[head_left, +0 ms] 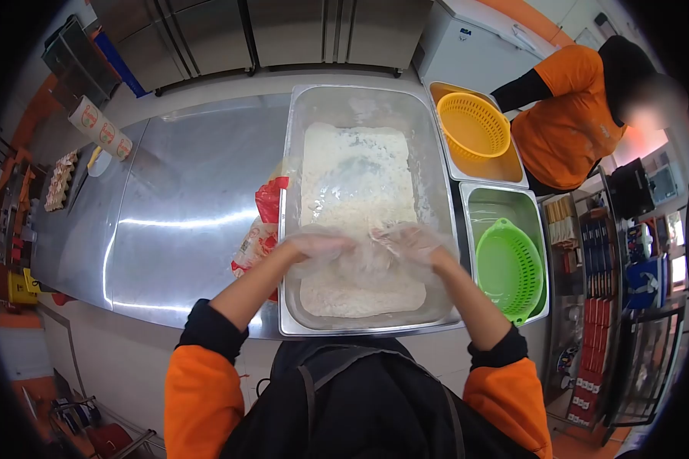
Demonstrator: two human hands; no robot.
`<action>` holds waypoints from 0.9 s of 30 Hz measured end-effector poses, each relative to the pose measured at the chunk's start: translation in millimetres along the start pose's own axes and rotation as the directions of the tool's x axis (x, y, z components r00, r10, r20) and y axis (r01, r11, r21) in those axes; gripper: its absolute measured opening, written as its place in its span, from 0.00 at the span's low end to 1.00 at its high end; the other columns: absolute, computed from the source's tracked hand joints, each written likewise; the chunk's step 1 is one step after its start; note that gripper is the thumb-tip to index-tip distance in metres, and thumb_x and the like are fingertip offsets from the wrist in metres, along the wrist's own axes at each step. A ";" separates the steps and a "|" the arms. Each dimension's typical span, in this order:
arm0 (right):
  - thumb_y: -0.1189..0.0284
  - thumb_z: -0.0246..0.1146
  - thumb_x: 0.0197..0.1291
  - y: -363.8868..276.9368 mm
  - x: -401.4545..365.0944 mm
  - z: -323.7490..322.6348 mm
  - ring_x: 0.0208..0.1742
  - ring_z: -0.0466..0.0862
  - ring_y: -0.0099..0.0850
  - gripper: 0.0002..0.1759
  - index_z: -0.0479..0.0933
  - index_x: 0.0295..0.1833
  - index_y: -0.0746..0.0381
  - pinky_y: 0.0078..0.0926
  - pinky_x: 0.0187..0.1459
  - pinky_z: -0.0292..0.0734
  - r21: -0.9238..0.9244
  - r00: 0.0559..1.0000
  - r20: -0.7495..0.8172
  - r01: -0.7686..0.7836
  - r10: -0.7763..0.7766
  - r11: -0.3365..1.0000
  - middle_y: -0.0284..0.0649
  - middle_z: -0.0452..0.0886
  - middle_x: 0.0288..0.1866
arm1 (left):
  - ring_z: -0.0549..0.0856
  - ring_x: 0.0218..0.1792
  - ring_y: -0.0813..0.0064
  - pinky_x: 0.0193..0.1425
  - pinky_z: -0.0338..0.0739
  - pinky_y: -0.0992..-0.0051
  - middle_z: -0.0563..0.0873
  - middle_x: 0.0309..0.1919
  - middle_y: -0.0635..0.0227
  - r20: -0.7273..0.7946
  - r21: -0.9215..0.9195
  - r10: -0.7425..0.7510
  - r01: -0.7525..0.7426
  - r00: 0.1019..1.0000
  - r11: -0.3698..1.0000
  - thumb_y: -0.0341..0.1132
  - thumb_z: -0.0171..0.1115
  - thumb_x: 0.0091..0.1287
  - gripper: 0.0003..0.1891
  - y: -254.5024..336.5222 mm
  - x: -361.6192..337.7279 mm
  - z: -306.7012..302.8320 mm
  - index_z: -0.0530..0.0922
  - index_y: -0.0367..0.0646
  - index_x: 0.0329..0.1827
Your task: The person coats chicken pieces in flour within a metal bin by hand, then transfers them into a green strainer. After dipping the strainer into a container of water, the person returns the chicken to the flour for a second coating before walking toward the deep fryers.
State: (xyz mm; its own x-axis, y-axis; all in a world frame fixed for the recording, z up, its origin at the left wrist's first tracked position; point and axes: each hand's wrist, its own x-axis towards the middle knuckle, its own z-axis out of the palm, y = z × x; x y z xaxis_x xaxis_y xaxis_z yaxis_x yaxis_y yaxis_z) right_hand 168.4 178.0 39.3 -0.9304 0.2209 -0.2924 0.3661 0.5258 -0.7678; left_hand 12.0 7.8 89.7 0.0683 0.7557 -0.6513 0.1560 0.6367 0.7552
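A deep metal pan (291, 306) holds a wide bed of white flour (360, 164). Both of my hands wear loose clear plastic gloves and are over the flour in the front half of the pan. My left hand (321, 245) reaches in from the left side, its fingers stretched out toward the middle. Opposite it, my right hand (409, 243) has its fingers curled at a pale, floury lump (373, 262). Glove plastic and flour blur the lump, so its kind is hidden.
Right of the pan, an orange basket (475, 126) and a green basket (509, 269) sit in metal trays. A red and white bag (260, 241) lies against the pan's left side. A co-worker (570, 115) in orange stands at the right. Egg trays (61, 180) are far left.
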 end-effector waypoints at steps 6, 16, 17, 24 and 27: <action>0.55 0.47 0.51 50.9 1.6 12.3 0.48 0.68 0.32 0.27 0.62 0.52 0.62 0.29 0.45 0.65 0.278 0.856 0.409 -0.448 0.318 0.850 0.41 0.68 0.49 | 0.58 0.56 0.68 0.59 0.47 0.75 0.61 0.54 0.57 -0.182 -0.010 -0.254 0.257 0.950 0.966 0.56 0.32 0.57 0.31 -12.9 30.3 24.7 0.56 0.42 0.56; 0.57 0.43 0.54 31.3 16.5 113.9 0.53 0.62 0.28 0.25 0.60 0.53 0.62 0.22 0.52 0.58 0.660 0.901 0.341 -0.432 0.267 0.615 0.38 0.63 0.53 | 0.63 0.53 0.65 0.57 0.52 0.71 0.66 0.51 0.58 -0.281 0.058 0.083 -0.069 0.956 0.996 0.51 0.32 0.59 0.26 -93.8 96.6 73.0 0.65 0.40 0.50; 0.60 0.44 0.55 36.1 24.2 112.5 0.54 0.61 0.26 0.23 0.61 0.53 0.62 0.20 0.53 0.56 0.601 0.877 0.327 -0.481 0.353 0.638 0.38 0.63 0.53 | 0.65 0.52 0.65 0.56 0.54 0.71 0.68 0.50 0.58 -0.349 0.153 0.103 -0.052 0.932 0.987 0.50 0.33 0.58 0.25 -102.2 112.3 68.0 0.66 0.40 0.49; 0.67 0.44 0.55 43.0 0.4 39.9 0.49 0.67 0.31 0.20 0.61 0.53 0.62 0.24 0.53 0.57 0.500 0.991 0.012 0.110 -0.133 0.859 0.40 0.66 0.50 | 0.71 0.44 0.68 0.50 0.61 0.72 0.72 0.43 0.60 -0.552 -0.329 -0.006 -0.211 0.834 0.921 0.45 0.39 0.58 0.20 -74.5 78.8 41.5 0.69 0.41 0.45; 0.69 0.44 0.55 100.3 38.3 26.9 0.38 0.71 0.29 0.16 0.65 0.46 0.66 0.20 0.45 0.64 0.370 0.994 -0.082 -0.030 0.065 0.928 0.38 0.71 0.38 | 0.72 0.43 0.71 0.51 0.60 0.72 0.72 0.42 0.60 -0.356 -0.323 -0.148 0.027 0.923 0.946 0.43 0.38 0.59 0.18 -57.1 56.2 13.7 0.70 0.41 0.44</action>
State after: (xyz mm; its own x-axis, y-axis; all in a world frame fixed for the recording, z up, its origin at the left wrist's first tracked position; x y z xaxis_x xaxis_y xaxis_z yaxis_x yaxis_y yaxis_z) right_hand 169.1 217.0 -64.3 -0.9001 0.3213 -0.2942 0.3623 0.1771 -0.9151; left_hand 20.4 11.9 8.9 -0.3110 0.6575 -0.6863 -0.1692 0.6723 0.7207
